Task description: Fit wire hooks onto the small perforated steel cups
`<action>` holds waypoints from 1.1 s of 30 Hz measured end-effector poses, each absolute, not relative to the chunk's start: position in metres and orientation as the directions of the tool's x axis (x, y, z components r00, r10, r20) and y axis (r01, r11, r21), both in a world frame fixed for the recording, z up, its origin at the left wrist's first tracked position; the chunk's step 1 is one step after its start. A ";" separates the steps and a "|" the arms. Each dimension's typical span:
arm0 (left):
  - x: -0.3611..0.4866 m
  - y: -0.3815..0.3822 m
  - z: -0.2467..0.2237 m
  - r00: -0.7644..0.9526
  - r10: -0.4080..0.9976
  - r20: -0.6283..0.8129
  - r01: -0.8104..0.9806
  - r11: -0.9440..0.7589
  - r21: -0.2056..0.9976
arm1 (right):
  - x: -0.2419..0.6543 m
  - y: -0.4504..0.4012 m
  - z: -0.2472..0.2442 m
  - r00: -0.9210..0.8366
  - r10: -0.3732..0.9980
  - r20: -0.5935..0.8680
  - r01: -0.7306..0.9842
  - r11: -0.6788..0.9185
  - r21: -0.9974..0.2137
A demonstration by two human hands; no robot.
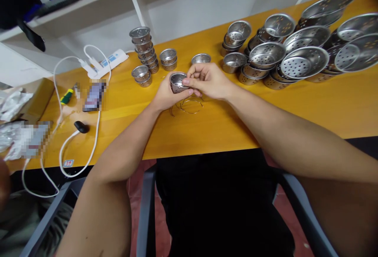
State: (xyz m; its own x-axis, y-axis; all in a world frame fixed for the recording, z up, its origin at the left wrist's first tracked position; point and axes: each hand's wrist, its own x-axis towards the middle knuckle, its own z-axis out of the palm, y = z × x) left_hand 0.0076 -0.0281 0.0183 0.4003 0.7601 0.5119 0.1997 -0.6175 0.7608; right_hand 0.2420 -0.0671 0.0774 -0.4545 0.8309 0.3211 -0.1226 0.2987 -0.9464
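Observation:
A small perforated metal cup is held above the table by my left hand, whose fingers and thumb wrap round its side. My right hand is at the cup's right rim, thumb and fingertips pinched together; what lies between them is too small to make out. Below both hands, several thin curved wires lie on the wood. Just behind my right hand stands another small cup. To the left are a short stack of cups, a taller stack and a low stack.
Stacks of wider perforated bowls crowd the right of the wooden table. On the left are a power strip, white cables, a phone, a green-yellow tool and a box. Part of another person shows at the left edge.

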 end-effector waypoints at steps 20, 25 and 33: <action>0.006 -0.031 0.025 0.425 0.707 0.565 0.239 -0.690 0.683 | 0.243 -0.063 0.074 -0.471 0.802 0.367 -0.148 0.339 -0.929; 0.004 -0.026 0.019 0.436 0.671 0.600 0.225 -0.727 0.649 | 0.247 -0.065 0.074 -0.436 0.808 0.395 -0.046 0.419 -0.907; -0.008 -0.001 -0.002 0.385 0.638 0.667 0.238 -0.766 0.596 | 0.257 -0.071 0.073 -0.351 0.796 0.493 0.360 0.601 -0.714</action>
